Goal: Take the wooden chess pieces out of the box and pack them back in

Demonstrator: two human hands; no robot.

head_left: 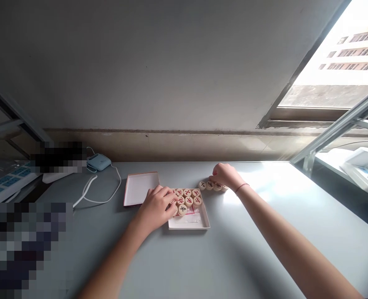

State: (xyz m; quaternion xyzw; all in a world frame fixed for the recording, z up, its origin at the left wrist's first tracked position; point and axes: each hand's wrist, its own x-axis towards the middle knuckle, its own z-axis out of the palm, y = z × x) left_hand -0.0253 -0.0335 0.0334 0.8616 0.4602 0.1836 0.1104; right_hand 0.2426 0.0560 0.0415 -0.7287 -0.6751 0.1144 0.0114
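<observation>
A shallow white box [188,227] lies on the table, with round wooden Chinese chess pieces [188,201] set in rows in its far part. Most show red characters; a black-marked piece [182,209] sits in the nearest row. My left hand [157,204] reaches over the box's left side, its fingers bent around a piece at the left end of the rows and partly covering it. Beyond the box's far right corner, my right hand [225,176] is curled over a short row of black-marked pieces [210,185] on the table. Its fingertips pinch down at that row, largely hidden.
The box lid [142,189] lies inner side up, left of the box. Farther left are a pale blue device [99,162], a white cable [109,195] and a power strip [9,180]. A wall stands behind; papers [366,166] lie on a surface at right.
</observation>
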